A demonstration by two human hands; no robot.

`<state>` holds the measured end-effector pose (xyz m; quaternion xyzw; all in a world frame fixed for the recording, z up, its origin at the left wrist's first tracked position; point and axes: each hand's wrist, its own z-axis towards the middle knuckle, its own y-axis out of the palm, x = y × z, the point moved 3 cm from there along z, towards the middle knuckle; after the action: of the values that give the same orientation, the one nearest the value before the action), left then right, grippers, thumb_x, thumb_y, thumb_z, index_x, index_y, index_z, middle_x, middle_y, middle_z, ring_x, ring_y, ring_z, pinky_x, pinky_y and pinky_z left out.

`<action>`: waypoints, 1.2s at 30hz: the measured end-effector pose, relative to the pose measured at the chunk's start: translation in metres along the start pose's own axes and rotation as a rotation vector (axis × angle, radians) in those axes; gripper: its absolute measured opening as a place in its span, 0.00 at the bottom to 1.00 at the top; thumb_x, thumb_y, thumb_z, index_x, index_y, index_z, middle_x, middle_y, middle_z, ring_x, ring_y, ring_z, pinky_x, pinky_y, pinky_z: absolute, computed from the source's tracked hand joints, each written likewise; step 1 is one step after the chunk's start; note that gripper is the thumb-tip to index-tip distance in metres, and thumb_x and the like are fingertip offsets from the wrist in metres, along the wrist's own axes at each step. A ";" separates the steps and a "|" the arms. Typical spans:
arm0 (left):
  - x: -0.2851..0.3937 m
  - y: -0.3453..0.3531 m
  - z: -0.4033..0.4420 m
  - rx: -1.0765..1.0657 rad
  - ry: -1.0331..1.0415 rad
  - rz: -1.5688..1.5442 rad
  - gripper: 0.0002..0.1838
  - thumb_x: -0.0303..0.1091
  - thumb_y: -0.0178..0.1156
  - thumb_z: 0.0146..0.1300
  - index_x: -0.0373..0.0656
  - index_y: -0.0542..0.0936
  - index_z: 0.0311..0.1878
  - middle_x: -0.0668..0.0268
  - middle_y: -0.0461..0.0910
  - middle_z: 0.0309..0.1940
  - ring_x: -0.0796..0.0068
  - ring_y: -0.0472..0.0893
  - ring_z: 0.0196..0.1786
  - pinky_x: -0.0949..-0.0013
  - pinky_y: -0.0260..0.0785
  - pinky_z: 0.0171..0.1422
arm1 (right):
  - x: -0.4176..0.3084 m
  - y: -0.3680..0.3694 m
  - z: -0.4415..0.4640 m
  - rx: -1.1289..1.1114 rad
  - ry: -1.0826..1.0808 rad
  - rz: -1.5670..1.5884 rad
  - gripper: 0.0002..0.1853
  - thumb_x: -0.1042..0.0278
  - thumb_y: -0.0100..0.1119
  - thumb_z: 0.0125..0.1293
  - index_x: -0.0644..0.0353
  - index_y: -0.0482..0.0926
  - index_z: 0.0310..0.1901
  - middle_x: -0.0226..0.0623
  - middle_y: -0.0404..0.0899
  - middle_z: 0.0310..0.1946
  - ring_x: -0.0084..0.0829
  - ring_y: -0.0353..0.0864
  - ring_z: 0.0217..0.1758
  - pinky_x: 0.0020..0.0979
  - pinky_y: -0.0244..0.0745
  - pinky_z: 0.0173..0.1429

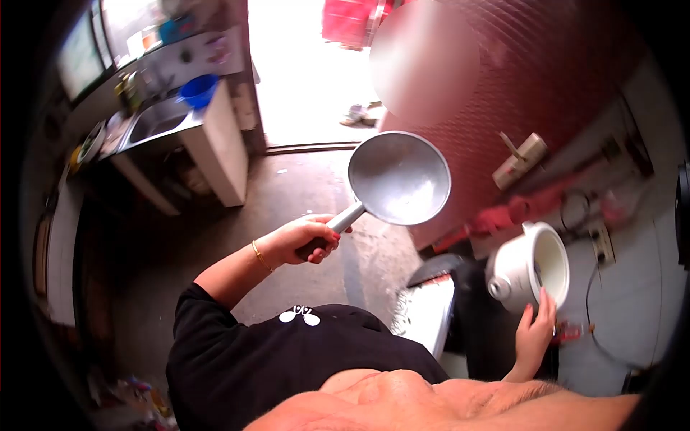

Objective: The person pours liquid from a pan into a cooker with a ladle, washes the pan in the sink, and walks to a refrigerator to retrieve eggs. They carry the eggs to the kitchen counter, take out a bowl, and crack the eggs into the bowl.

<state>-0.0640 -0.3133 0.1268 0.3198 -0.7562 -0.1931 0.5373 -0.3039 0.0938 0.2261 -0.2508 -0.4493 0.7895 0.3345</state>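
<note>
My left hand (316, 238) is wrapped round the dark end of a long handle belonging to a grey metal wok (399, 178). The wok is held out in front of me over the floor, its hollow side facing me. To the right, my right hand (537, 327) pinches the near rim of a white pot (512, 269), which looks like a rice cooker body without a lid. The pot's opening is turned towards the right. Whether the pot rests on the black surface below it or is lifted, I cannot tell. Its inside shows only in part.
A sink (159, 121) and a blue basin (198, 91) are at the left. An open doorway (309, 79) lies ahead, beside a red patterned panel (568, 43). Power strip (520, 161), wall socket (602, 246) and cables line the right wall. A white-topped surface (425, 316) stands near my body.
</note>
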 end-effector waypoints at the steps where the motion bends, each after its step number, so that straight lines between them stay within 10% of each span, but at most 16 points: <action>1: 0.000 -0.027 -0.022 0.049 0.018 -0.006 0.14 0.28 0.55 0.62 0.41 0.73 0.52 0.67 0.72 0.22 0.82 0.69 0.16 0.79 0.61 0.19 | -0.026 0.011 -0.001 -0.046 0.018 0.133 0.22 0.75 0.55 0.61 0.67 0.72 0.58 0.53 0.74 0.49 0.50 0.75 0.49 0.42 0.73 0.52; 4: -0.002 -0.099 -0.087 0.200 0.096 -0.065 0.13 0.27 0.56 0.62 0.41 0.72 0.50 0.67 0.72 0.23 0.82 0.69 0.16 0.79 0.62 0.19 | -0.123 0.061 0.004 -0.322 -0.057 0.453 0.20 0.77 0.55 0.61 0.68 0.74 0.57 0.46 0.75 0.40 0.37 0.76 0.35 0.31 0.75 0.32; 13: -0.018 -0.238 -0.233 0.583 0.379 -0.306 0.15 0.27 0.54 0.63 0.40 0.69 0.54 0.64 0.77 0.30 0.83 0.71 0.18 0.77 0.65 0.20 | -0.331 0.215 0.047 -0.833 -0.361 0.543 0.20 0.68 0.61 0.58 0.63 0.78 0.53 0.51 0.81 0.40 0.45 0.83 0.38 0.37 0.77 0.45; 27: 0.077 -0.387 -0.281 1.058 0.653 -0.514 0.15 0.27 0.51 0.63 0.39 0.72 0.53 0.66 0.75 0.28 0.79 0.74 0.20 0.75 0.69 0.22 | -0.585 0.448 0.227 -1.084 -0.658 0.620 0.19 0.66 0.58 0.61 0.64 0.78 0.52 0.53 0.82 0.40 0.45 0.83 0.44 0.38 0.76 0.51; 36: 0.172 -0.492 -0.303 1.275 0.685 -0.402 0.17 0.27 0.52 0.62 0.38 0.72 0.55 0.67 0.75 0.26 0.79 0.74 0.22 0.75 0.69 0.26 | -0.853 0.453 0.327 -0.849 -1.143 0.773 0.18 0.69 0.56 0.62 0.63 0.76 0.54 0.50 0.80 0.43 0.45 0.80 0.46 0.38 0.74 0.53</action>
<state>0.3180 -0.7718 0.0380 0.7432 -0.4391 0.2979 0.4076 -0.1143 -0.8953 0.0641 -0.0518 -0.6938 0.6176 -0.3668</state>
